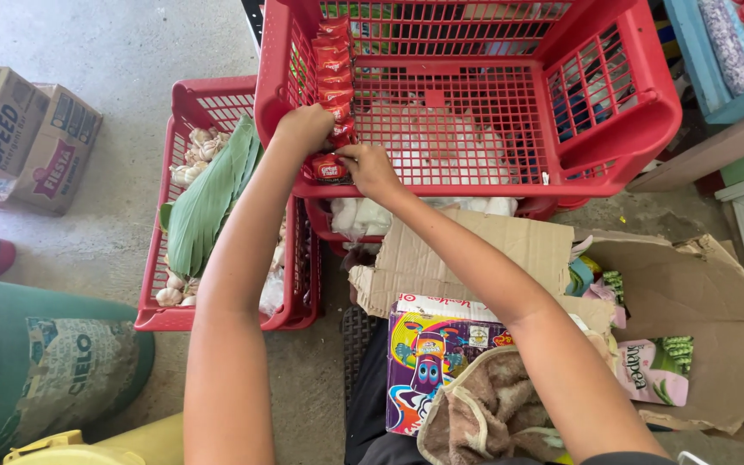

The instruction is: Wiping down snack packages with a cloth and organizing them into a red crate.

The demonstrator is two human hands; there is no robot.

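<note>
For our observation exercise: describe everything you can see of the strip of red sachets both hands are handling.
The sachet strip is a chain of small glossy red packets, plastic-looking, joined end to end. It hangs down the inner left wall of the upper red basket, from near the rim to the front edge. The left hand grips it partway down; the right hand pinches the lowest packet in its fingers.

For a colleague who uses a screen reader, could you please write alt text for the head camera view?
Both hands, left hand and right hand, hold a strip of small red sachets against the near wall of a red plastic basket. Beside it, a second red basket holds garlic bulbs and a green leaf.
</note>
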